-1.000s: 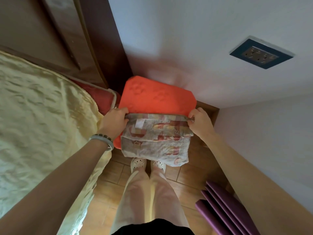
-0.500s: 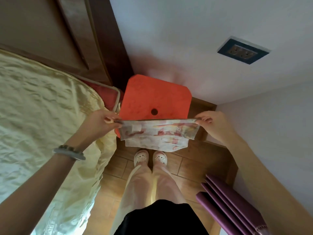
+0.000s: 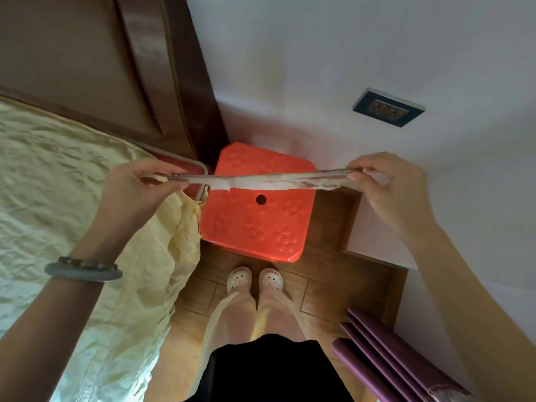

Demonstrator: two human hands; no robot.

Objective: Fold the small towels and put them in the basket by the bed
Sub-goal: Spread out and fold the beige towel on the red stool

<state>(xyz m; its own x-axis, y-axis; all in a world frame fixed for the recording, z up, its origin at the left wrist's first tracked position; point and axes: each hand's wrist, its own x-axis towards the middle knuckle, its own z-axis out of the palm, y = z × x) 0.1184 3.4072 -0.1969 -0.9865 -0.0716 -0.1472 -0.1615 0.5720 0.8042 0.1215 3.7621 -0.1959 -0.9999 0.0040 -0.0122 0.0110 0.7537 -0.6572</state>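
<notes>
Towel [image 3: 269, 181] now stretched edge-on, raised higher, left hand [image 3: 139, 187] and right hand [image 3: 385, 187] grip pinching ends.

Soft dim indoor light, warm cast, faint shadows, wide-angle bending at edges, slightly soft focus

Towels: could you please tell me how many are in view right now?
1. The towel is stretched edge-on between the left hand and right hand, above the red stool. No others show; some may lie out of frame.
</notes>
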